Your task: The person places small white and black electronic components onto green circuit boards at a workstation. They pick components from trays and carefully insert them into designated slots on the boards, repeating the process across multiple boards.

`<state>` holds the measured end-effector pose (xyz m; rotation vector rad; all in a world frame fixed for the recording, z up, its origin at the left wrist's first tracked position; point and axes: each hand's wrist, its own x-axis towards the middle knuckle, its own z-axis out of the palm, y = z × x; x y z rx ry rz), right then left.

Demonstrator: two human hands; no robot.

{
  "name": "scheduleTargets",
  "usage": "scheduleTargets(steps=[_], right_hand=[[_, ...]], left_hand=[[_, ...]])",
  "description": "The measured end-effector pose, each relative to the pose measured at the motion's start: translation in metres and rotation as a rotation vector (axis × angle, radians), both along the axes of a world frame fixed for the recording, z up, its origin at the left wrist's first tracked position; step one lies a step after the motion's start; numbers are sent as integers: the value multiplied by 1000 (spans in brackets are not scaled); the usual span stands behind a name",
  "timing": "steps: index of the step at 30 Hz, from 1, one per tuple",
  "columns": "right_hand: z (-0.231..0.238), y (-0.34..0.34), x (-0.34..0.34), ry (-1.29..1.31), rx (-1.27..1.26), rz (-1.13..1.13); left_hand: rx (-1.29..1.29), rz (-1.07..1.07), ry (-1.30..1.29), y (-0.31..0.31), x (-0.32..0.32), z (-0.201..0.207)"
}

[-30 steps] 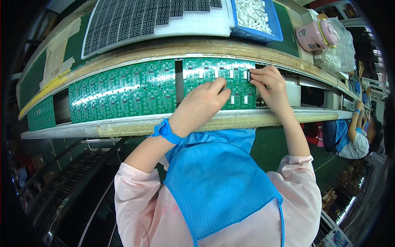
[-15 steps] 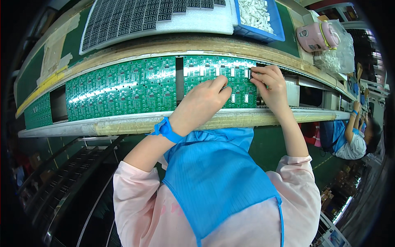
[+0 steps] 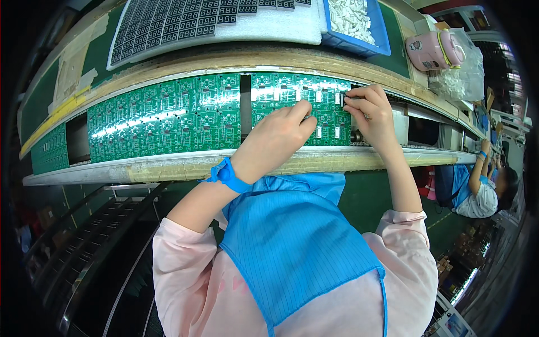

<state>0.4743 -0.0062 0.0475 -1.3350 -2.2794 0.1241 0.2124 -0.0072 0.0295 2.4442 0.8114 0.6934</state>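
Observation:
A green circuit board panel (image 3: pixel 325 84) lies in the rail track in front of me, with several small white parts standing on it. My right hand (image 3: pixel 370 115) is at the panel's right end, thumb and forefinger pinched on a small black part (image 3: pixel 345 100) at the board's edge. Over the panel's lower middle hangs my left hand (image 3: pixel 278 135), wearing a blue wrist strap (image 3: pixel 227 174). Its thumb and forefinger are drawn together; a dark bit shows between them, too small to name.
More green panels (image 3: pixel 163 118) lie along the track to the left. Beyond the wooden rail are white foam (image 3: pixel 269 31) with rows of black digit displays, a blue bin (image 3: pixel 359 45) of white parts and a pink cup (image 3: pixel 432 50). A co-worker (image 3: pixel 480 191) is at far right.
Both hands keep nearly the same pose. My right hand, with the black part, has shifted very slightly to the right.

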Motion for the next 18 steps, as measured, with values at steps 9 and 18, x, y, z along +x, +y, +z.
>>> scheduleTargets(steps=[9,18], right_hand=[[-6,-1,1,4,0,-13],[11,0,-7,-113,-87,19]], left_hand=[[-6,-3,1,0,0,0],[-17,33,42,-2,5,4]])
